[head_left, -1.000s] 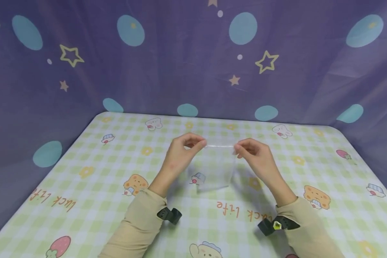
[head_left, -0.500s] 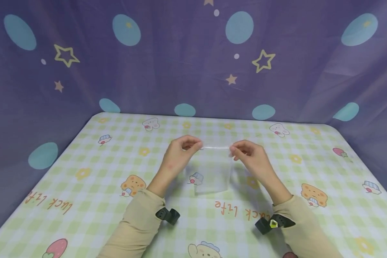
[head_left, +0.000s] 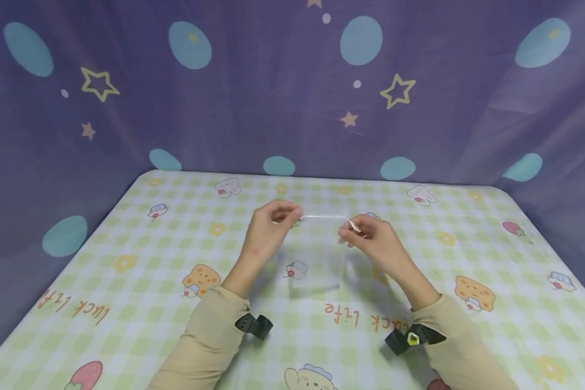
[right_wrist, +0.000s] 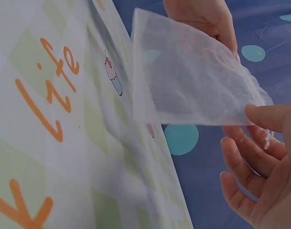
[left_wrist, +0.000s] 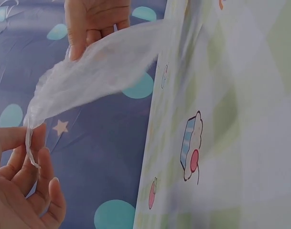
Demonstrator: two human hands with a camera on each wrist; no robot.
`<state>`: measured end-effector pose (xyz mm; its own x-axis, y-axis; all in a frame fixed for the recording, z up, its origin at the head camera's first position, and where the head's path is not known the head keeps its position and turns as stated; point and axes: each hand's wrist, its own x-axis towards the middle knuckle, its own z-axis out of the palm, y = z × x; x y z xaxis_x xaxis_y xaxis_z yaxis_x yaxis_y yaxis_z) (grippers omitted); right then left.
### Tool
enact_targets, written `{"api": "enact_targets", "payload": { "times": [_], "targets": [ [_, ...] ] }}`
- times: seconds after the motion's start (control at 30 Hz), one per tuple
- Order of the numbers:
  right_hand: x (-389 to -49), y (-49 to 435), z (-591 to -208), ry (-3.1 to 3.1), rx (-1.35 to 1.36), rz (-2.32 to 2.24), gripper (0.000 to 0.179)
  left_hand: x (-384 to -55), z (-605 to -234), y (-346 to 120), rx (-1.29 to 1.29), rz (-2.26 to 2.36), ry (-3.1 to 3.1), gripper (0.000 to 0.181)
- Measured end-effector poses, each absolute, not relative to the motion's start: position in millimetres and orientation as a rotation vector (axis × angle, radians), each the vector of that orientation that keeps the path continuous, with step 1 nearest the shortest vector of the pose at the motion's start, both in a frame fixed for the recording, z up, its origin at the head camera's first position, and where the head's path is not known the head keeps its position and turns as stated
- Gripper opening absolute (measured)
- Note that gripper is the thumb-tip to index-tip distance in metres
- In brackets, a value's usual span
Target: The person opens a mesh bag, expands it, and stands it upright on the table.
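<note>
A clear bag (head_left: 319, 252) hangs between left hand (head_left: 268, 230) and right hand (head_left: 380, 241), each pinching one end of its left-to-right rim.

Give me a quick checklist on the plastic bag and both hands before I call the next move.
1. Left hand grip: ok; it pinches one upper corner of the translucent plastic bag.
2. Right hand grip: ok; it pinches the other upper corner.
3. Bag's upper edge smooth: not ok; it looks puckered in both wrist views, with a twisted end poking out at the right hand.
4. Bag empty: ok, as far as the film lets through; nothing shows inside.
5. Bag's mouth open: cannot tell; no gap between layers is plain.
6. Bag's lower edge clear of the checked tablecloth: cannot tell; the views overlap them.
</note>
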<state>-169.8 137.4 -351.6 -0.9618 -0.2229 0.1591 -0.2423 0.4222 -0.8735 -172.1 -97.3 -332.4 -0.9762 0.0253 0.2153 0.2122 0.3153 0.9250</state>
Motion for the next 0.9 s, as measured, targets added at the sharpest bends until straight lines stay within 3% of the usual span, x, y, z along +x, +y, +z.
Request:
{"api": "enact_targets", "payload": {
  "times": [0.47, 0.9],
  "targets": [
    [-169.2, 142.5, -345.0, -2.359, 0.273, 1.824, 0.024, -170.1, -333.9, -95.0, -0.301, -1.806, -2.501, 0.031],
    [-169.8, 144.3, -340.1, -2.232, 0.220, 1.940, 0.017, -165.4, -334.9, -88.2, -0.408, -1.683, -2.570, 0.015]
  ]
}}
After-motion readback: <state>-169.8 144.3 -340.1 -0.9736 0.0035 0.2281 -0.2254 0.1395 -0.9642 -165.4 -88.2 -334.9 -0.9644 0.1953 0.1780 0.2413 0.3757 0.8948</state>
